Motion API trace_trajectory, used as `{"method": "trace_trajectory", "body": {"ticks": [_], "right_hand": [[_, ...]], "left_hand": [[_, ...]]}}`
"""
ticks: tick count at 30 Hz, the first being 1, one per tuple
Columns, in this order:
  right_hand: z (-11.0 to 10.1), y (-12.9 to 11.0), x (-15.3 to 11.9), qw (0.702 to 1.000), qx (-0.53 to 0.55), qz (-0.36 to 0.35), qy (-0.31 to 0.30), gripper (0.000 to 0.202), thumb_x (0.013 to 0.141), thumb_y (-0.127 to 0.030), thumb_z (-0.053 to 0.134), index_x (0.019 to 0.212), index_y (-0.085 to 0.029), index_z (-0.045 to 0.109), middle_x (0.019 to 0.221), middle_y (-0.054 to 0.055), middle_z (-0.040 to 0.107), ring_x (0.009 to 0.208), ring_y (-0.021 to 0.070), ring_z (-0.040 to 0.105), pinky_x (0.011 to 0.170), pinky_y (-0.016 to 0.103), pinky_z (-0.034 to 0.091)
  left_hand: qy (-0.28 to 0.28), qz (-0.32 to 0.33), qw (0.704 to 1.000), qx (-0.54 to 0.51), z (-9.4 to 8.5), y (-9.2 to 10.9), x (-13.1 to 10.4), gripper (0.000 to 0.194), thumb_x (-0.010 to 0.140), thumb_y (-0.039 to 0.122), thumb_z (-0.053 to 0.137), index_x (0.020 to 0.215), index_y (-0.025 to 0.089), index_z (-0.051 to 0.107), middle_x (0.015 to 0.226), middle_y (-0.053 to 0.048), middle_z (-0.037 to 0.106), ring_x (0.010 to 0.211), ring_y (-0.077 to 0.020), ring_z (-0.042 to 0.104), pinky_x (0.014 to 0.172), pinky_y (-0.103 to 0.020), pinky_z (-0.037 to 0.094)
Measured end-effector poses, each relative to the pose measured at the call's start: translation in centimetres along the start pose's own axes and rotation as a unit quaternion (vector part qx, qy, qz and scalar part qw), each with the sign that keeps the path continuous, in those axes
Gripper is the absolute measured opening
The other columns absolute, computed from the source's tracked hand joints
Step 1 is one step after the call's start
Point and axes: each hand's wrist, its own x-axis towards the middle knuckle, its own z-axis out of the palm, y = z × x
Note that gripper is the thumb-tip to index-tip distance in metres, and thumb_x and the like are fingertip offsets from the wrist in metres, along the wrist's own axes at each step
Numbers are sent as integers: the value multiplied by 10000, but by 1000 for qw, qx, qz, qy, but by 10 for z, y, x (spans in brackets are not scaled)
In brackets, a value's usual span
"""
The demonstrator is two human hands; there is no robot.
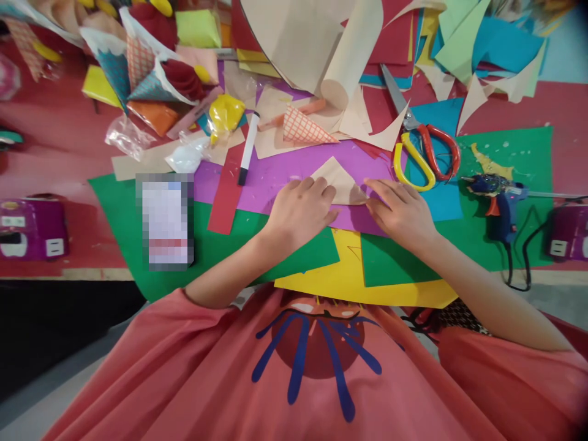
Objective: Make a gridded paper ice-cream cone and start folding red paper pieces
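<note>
A small beige craft-foam piece lies on the purple sheet in front of me, its pointed top facing away. My left hand is closed on its left side, with curled fingers over the edge. At the opposite corner, my right hand pinches the piece between thumb and fingers, though the fingertips are partly hidden. Just beyond lies a cone with an orange grid pattern. A black-and-white marker rests left of it, and scissors with red and yellow handles lie to the right.
A glue gun with a cord lies right on a green sheet. The phone, blurred out, is at left. Finished-looking cones, a beige roll, clay packets and foam scraps crowd the far side.
</note>
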Motion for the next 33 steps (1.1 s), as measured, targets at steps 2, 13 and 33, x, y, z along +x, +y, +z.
{"method": "trace_trajectory", "body": {"ticks": [2, 13, 33], "right_hand": [[0, 4, 2, 1000, 4, -5, 7, 286, 961, -197, 404, 1010, -161, 684, 1309, 129, 633, 1183, 282, 604, 963, 471, 513], [-23, 2, 31, 857, 453, 129, 211, 272, 902, -408, 593, 1110, -231, 600, 1166, 59, 667, 1063, 185, 656, 904, 370, 546], [19, -1, 50, 724, 658, 195, 69, 415, 694, -550, 767, 689, -218, 518, 594, -46, 625, 492, 105, 586, 451, 246, 534]], "left_hand": [[6, 0, 1000, 11, 1, 2, 5, 226, 865, 322, 595, 988, 142, 655, 964, -128, 680, 905, -288, 658, 717, -385, 504], [133, -52, 875, -463, 12, -27, 19, 221, 891, 284, 550, 699, 175, 547, 618, 27, 517, 566, -93, 483, 536, -232, 338], [177, -148, 718, -657, 34, -50, 18, 271, 860, 460, 581, 808, 205, 506, 597, 34, 612, 461, -92, 593, 433, -193, 442]]}}
